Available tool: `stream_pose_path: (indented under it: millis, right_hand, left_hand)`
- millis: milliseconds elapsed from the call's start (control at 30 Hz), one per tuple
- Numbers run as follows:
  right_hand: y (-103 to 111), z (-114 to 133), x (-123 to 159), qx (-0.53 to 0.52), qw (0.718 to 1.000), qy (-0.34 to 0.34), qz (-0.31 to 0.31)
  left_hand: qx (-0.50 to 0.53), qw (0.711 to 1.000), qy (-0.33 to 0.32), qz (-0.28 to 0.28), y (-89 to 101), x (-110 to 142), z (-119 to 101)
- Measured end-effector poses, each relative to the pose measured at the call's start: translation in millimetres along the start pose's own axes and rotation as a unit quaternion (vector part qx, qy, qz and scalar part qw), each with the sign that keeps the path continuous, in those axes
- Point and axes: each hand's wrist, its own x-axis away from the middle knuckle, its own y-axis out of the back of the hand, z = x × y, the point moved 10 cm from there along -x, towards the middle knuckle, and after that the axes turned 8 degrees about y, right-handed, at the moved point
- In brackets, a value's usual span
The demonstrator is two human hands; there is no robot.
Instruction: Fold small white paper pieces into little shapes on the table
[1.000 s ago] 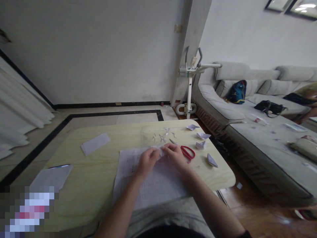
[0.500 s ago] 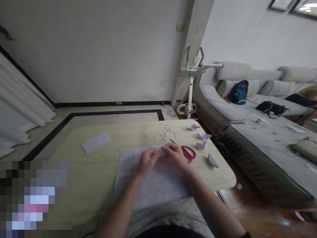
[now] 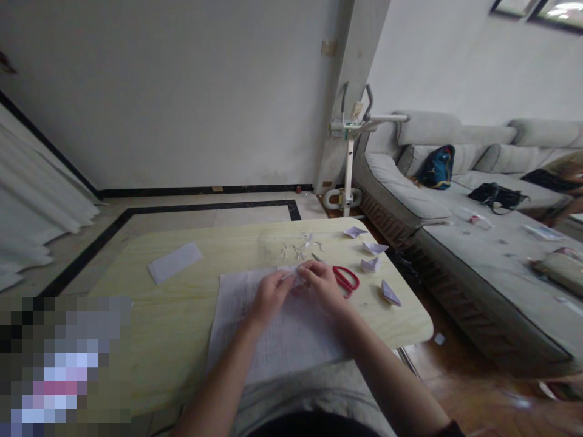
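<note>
I see left hand (image 3: pixel 272 296) and right hand (image 3: pixel 322 285) pinching one small paper piece (image 3: pixel 295 277) between their fingers, apparently part-folded; four folded boats (image 3: pixel 390 293) right of the fingers look done; flat slips (image 3: pixel 175 263) well left look unworked; red scissors (image 3: pixel 348 280) just right.

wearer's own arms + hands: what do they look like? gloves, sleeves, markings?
Bare left hand and bare right hand, no gloves. Uncovered forearms, no watch, cable or marking visible. A dark fabric sleeve edge shows on the right arm; no left sleeve in frame. Rings: too blurred to tell.
</note>
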Motion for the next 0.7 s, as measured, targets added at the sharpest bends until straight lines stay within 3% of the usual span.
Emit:
stream_pose_path:
  millis: [467,700]
  right_hand:
    - [4.9,2.5,-1.8,0.071,0.997,0.031,0.005]
    - [5.1,0.4,-0.9,0.039,0.999,0.008,-0.003]
  left_hand:
    - [0.0,1.0,0.012,-0.002,1.2,0.2,4.7]
    - [0.023,0.999,0.024,-0.008,1.2,-0.4,7.7]
